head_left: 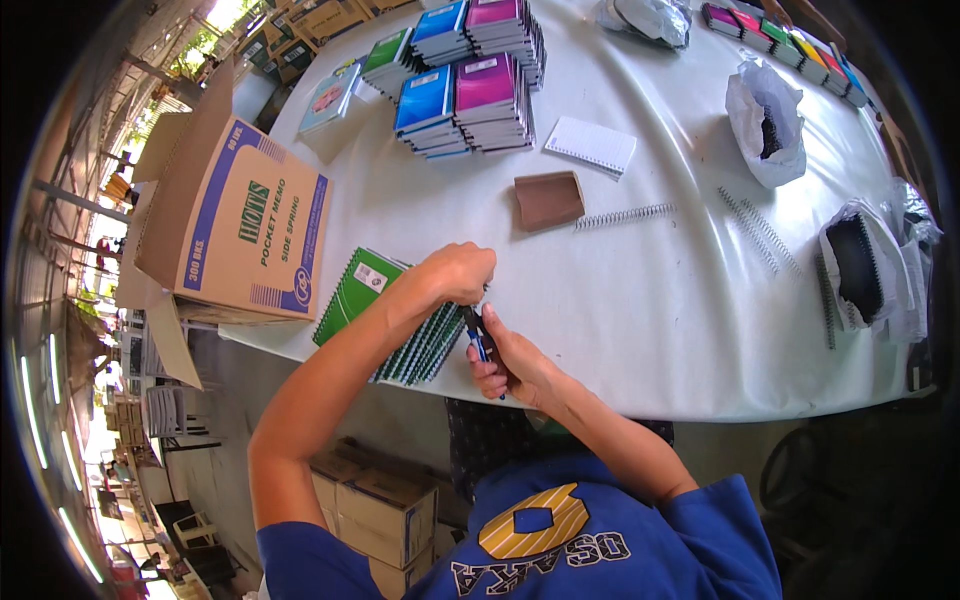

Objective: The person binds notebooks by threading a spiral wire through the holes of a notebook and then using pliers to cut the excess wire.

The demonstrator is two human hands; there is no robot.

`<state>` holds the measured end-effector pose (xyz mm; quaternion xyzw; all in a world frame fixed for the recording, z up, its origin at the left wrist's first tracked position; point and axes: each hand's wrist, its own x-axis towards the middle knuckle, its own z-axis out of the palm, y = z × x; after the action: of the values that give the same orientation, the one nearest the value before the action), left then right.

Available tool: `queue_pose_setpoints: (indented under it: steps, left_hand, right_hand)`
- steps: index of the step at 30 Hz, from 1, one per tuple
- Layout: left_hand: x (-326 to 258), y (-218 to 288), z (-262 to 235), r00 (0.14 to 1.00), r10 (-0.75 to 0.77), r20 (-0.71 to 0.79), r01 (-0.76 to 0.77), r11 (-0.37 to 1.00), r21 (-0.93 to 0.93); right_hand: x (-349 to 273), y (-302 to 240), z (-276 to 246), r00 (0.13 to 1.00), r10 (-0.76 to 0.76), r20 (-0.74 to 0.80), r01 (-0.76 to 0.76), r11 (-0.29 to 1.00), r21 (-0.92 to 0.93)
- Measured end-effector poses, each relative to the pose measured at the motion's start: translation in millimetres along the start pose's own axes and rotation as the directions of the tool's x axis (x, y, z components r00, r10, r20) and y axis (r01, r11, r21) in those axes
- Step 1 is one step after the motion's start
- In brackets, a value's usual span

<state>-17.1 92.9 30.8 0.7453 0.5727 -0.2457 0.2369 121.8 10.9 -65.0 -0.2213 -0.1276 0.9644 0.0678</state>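
My right hand (512,362) is wrapped around the handles of blue-and-black pliers (480,345) at the near table edge. Their jaws point up toward my left hand (462,272), whose fingers are closed just above. What those fingers pinch, if anything, is hidden. Beneath my left forearm lies a row of overlapping green spiral notebooks (343,303), their coiled edges toward my right hand. The pliers' tip is beside this row; whether it touches a coil, I cannot tell.
A large open cardboard box (255,215) stands left. Stacked blue notebooks (425,92) and purple notebooks (487,82) are at the back. Rightward are a brown curved piece (548,200), a loose wire coil (625,216), a ruled pad (592,145) and a plastic bag (742,110).
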Motion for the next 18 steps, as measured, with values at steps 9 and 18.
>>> queue_pose_setpoints:
  steps: [9, 18]
  left_hand:
    - [4, -13, 17, 0.995, 0.034, -0.096, -0.048, 0.988, -0.149]
    - [3, -18, 24, 0.992, 0.044, -0.120, -0.059, 0.990, -0.126]
  right_hand:
    - [-15, -4, 8, 0.984, 0.002, -0.175, -0.012, 0.999, -0.051]
    - [-15, -5, 8, 0.988, 0.006, -0.156, -0.014, 0.999, -0.050]
